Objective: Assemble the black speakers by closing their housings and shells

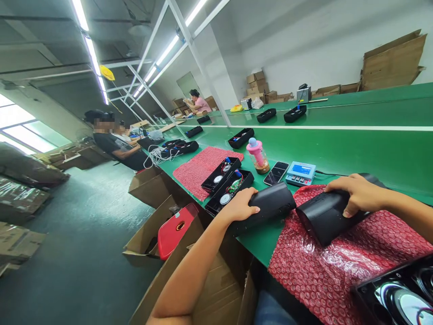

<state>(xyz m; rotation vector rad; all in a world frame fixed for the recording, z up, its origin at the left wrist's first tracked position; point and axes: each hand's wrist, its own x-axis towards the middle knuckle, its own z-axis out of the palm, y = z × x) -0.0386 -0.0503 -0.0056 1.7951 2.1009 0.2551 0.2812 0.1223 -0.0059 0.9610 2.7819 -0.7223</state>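
My left hand [239,205] is wrapped over one black speaker shell [270,205] that lies at the near edge of the green bench [355,149]. My right hand [355,194] grips a second black speaker shell [324,216], which rests on a red bubble-wrap sheet [331,271]. The two shells lie end to end, almost touching. Two open speaker units [226,180] with wiring showing sit just left of my left hand.
A pink bottle [257,155], a phone [275,173] and a blue tester box [300,174] stand behind the shells. A speaker front [399,293] lies at the bottom right. Cardboard boxes [189,253] and a red case [174,230] sit below the bench. Other people work further along.
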